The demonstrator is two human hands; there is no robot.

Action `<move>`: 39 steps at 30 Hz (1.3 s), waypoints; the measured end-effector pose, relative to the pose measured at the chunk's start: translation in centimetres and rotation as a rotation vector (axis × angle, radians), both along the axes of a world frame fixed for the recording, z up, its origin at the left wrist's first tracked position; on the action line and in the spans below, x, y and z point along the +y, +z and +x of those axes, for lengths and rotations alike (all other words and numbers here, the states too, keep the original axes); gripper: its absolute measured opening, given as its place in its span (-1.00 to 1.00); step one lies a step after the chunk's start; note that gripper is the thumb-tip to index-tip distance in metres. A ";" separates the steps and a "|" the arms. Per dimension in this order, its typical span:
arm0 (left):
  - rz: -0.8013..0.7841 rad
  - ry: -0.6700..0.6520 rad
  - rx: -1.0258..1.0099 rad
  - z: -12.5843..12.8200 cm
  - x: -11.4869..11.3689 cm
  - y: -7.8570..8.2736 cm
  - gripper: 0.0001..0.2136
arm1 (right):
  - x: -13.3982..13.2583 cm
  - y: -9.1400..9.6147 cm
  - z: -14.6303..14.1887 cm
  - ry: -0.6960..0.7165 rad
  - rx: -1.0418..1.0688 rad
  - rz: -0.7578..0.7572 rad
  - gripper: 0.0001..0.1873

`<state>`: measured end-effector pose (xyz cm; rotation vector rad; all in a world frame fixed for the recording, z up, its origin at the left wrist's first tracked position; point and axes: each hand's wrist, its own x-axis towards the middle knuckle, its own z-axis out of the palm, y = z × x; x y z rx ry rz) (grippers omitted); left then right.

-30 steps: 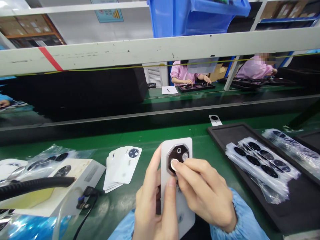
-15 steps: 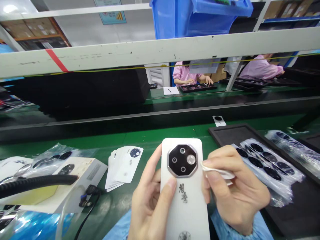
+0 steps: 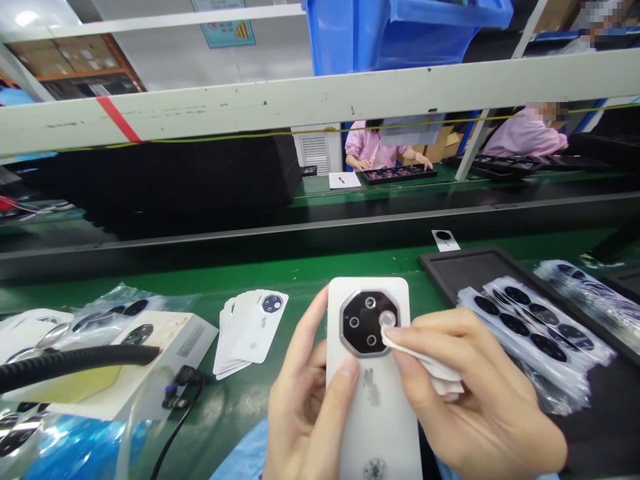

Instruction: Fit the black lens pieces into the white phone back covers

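Note:
A white smartphone (image 3: 370, 427) stands upright before me with its back toward the camera. Its black octagonal camera module (image 3: 363, 323) holds several round lenses, and dark lettering runs below. My left hand (image 3: 313, 407) is closed around the phone's left side, thumb lying across the back under the module. In my right hand (image 3: 465, 393) a folded white cloth (image 3: 435, 370) is pinched between thumb and fingers. The cloth's tip touches the lower right of the camera module. Left of the phone, a fanned stack of white printed cards (image 3: 253, 327) lies on the green table.
On the right, a black tray (image 3: 595, 427) holds bagged camera parts (image 3: 530, 327). A small white card (image 3: 445, 241) lies behind it. At left are a white box (image 3: 185, 353), a black corrugated hose (image 3: 80, 367) and blue plastic film (image 3: 80, 447). Co-workers in pink sit beyond the rail (image 3: 280, 110).
My right hand has moved left with the cloth, from the phone's right edge onto the camera module. My left hand keeps its hold on the phone; the view has shifted slightly.

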<state>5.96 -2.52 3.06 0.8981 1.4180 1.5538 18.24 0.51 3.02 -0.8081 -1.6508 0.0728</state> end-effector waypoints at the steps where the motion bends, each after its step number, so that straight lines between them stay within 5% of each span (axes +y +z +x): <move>1: -0.012 0.012 0.007 0.1 -0.1 0.0 -0.48 | -0.1 0.0 0.1 -0.014 -0.077 -0.002 -0.81; 5: -0.014 0.031 0.014 0.1 -0.2 0.0 -0.48 | -0.5 -0.4 0.4 -0.027 -0.312 -0.019 -0.82; 19: 0.070 0.053 0.039 0.1 -0.5 0.4 -0.49 | -0.5 -1.4 0.1 -0.034 -0.393 0.069 -0.80; 26: 0.025 0.088 0.049 -0.4 -0.7 0.7 -0.53 | -0.1 -0.5 0.2 0.072 -0.299 -0.015 -0.84; 33: 0.017 0.043 -0.024 -0.8 0.0 0.7 -0.50 | 0.6 -0.1 0.4 0.260 0.126 -0.096 -0.77; 39: 0.023 0.024 -0.022 -0.9 0.1 0.5 -0.48 | 0.3 -0.2 0.3 0.224 0.064 -0.072 -0.77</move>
